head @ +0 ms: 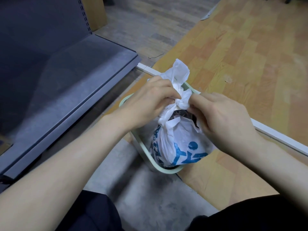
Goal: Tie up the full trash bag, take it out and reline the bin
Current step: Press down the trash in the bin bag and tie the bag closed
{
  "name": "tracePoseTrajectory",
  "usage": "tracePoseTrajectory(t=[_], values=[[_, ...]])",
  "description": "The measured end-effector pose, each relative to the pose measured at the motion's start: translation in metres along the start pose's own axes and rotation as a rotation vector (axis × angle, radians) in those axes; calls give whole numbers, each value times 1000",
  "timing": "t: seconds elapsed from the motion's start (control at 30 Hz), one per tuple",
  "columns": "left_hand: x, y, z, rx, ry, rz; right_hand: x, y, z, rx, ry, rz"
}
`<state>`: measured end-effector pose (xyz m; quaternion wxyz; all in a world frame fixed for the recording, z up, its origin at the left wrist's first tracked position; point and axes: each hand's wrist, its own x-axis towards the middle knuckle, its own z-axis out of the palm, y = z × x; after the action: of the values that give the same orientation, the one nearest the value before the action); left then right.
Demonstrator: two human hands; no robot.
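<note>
Floor; bin mostly hidden by trash bag.

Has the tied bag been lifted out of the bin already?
No, the bag sits inside the pale green bin while both hands pinch its knot.

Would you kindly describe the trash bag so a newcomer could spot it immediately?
Beside the grey shelf base, a pale green bin stands on the floor. The trash bag sits inside it: white plastic with blue print, its neck knotted between both hands.
</note>
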<state>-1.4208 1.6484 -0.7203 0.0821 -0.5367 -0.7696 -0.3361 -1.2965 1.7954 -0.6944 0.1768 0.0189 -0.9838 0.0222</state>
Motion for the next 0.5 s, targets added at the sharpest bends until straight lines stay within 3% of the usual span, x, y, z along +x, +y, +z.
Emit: tracePoseTrajectory(t=[0.07,0.13,0.23,0.33,0.5], values=[[0,-2,1,150,79,141,4,6,-3,10,-46,-21],[-2,-5,4,452,173,315,6,13,-4,33,-62,-61],[-4,-10,8,717,301,439,4,20,-3,48,-45,-102],[-6,-18,12,667,294,468,0,23,0,67,-23,-128],[-11,-12,15,370,151,396,-7,30,5,92,3,-178]])
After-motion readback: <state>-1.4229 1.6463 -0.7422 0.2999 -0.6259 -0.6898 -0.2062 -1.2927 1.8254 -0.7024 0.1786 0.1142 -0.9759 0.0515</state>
